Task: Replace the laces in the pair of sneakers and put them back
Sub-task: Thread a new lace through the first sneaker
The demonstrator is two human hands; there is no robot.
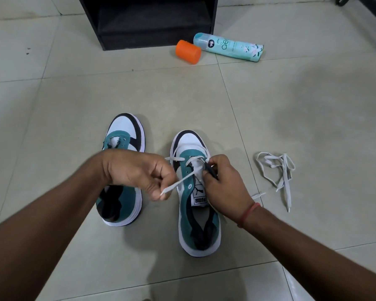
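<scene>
A pale tiled floor (269, 109) carries everything, and a black open cabinet (148, 20) stands at its far edge, its top cut off by the frame. Two teal, white and black sneakers stand side by side near the middle of the floor, toes pointing away. The left sneaker (123, 135) is largely hidden behind the left forearm and wrist; its eyelets show no lace. The right sneaker (197, 213) has a white tongue label and a white lace (180, 181) threaded through its front eyelets. The left hand (137, 170) is curled closed, pinching one free end of that lace between thumb and fingers and drawing it out to the left. The right hand (224, 183), a red thread on its wrist, is curled over the tongue and pinches something at the eyelets; what exactly it grips is hard to make out, with a dark strip showing under the fingers. A loose white lace (278, 170) lies tangled on the floor to the right of the shoes. Toward the far edge, beside the cabinet, lie a mint spray can (228, 47) and an orange cap (188, 51), both on their sides.
</scene>
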